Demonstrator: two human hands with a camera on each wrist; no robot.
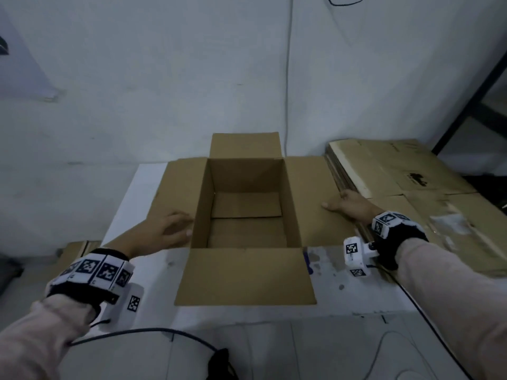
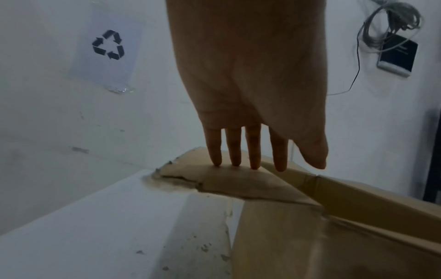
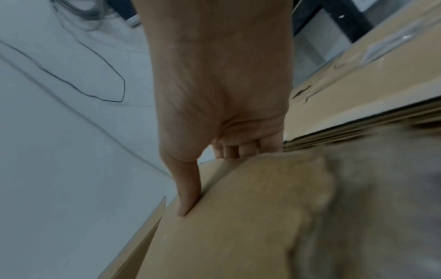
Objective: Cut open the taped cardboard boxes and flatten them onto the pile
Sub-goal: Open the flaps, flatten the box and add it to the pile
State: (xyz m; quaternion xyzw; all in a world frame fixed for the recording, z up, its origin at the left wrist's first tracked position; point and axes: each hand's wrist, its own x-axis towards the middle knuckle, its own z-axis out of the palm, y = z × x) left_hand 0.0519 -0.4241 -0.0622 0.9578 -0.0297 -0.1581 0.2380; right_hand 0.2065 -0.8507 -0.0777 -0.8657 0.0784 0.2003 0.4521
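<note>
a white tabletop (image 1: 129,204), scuffed and stained along its near edge, stands against a pale wall (image 1: 164,78) with a thin cable (image 1: 287,78) running down it; in the left wrist view a sheet with a recycling sign (image 2: 108,45) is stuck to that wall and a small dark device (image 2: 397,54) hangs there with coiled wire. a black frame (image 1: 472,105) rises at the far right. the cardboard box (image 1: 247,193) sits upright in the middle of the tabletop with its top open, all four flaps folded outward and its inside bare down to the bottom flaps. just beside it on the right lies the pile (image 1: 406,171) of flattened cardboard, its layered edge touching the box's right flap. the left hand (image 1: 167,229) lies over the left flap with fingers straight and slightly spread, fingertips (image 2: 235,162) pressing down on the cardboard, its grip wide and holding nothing. the right hand (image 1: 348,204) reaches across to the outer edge of the right flap, thumb (image 3: 187,198) laid flat on top and the other fingers curled under the edge, so its grip pinches that flap. both wrists wear dark bands with black-and-white marker blocks, and pale sleeves cover the forearms.
</note>
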